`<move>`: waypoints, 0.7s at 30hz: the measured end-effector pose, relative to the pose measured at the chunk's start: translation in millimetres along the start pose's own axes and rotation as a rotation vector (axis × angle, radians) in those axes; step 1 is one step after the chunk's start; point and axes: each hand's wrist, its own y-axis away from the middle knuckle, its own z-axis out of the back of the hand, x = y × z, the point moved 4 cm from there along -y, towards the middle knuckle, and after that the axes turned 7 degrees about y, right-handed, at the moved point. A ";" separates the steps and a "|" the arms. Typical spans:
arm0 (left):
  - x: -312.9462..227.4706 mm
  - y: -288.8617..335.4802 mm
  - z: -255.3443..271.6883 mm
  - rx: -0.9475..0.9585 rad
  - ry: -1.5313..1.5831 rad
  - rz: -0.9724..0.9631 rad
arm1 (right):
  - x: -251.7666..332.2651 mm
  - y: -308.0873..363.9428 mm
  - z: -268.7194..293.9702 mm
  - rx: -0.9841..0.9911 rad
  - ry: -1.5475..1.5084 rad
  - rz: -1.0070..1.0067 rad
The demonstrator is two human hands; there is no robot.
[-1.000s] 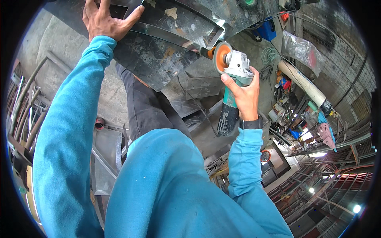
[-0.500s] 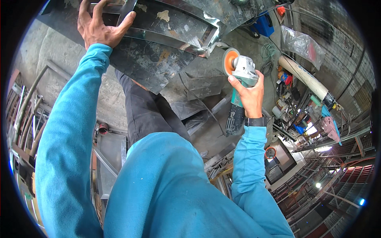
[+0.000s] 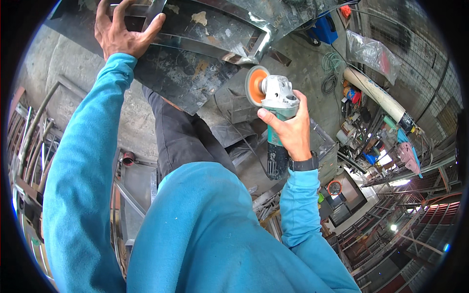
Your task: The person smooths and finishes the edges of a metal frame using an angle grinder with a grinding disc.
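Observation:
My right hand (image 3: 294, 132) is wrapped round the body of an angle grinder (image 3: 281, 110), which has a grey head, a green-and-black body and an orange-faced disc (image 3: 255, 85). The disc is just below the near right corner of a welded metal frame (image 3: 251, 61), apart from it. Shiny bare metal shows at that corner. The frame lies on a dark, scuffed metal sheet (image 3: 190, 80). With thumb and fingers spread, my left hand (image 3: 126, 36) rests on the frame's left part; its fingertips reach the picture's upper edge.
The grinder's cord (image 3: 229, 119) hangs close to my legs. Metal offcuts (image 3: 234, 134) lie on the floor below the sheet. To the right are a blue machine (image 3: 325, 30), coiled cable (image 3: 330, 73), a long pale tube (image 3: 373, 93) and clutter. Metal bars (image 3: 29, 151) stand at the left.
My right hand has brought the grinder left and slightly down, toward my body. The left hand and the frame have stayed almost still.

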 end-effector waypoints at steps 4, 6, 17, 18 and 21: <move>0.7 -1.6 0.8 -0.008 -0.025 -0.014 | -9.6 -7.1 2.7 -0.022 -0.048 -0.021; 3.0 -0.9 1.9 -0.006 -0.035 -0.010 | -4.9 -13.9 4.0 -0.066 -0.045 -0.017; -19.3 -2.8 17.1 -0.027 -0.035 0.091 | -12.4 -38.0 22.2 -0.111 0.123 0.004; -19.9 -4.0 16.9 0.003 -0.017 0.099 | -15.6 -39.3 25.7 -0.127 0.146 0.004; -21.8 -6.4 15.8 0.022 0.013 0.104 | -16.3 -44.2 34.4 -0.133 0.169 0.036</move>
